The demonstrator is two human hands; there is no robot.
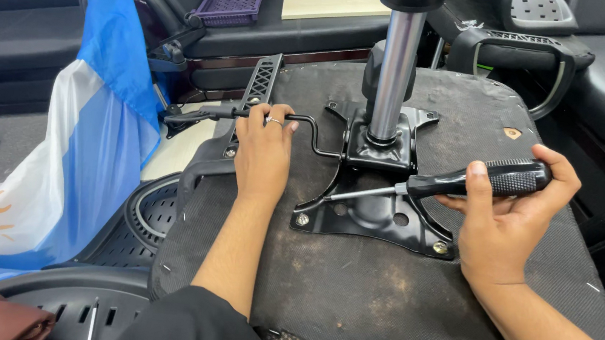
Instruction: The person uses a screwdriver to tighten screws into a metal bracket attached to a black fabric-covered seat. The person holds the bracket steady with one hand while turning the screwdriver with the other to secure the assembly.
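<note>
With the left hand clasping the bent lever and the right hand gripping the screwdriver, its tip belongs square in the mounting plate's front-left screw on the upturned seat.

Left hand: forearm reaching far from the near edge, palm down, fingers curled closed, a ring on one finger. Right hand: forearm entering from the near right, palm turned up and leftward, fingers and thumb wrapped closed.
</note>
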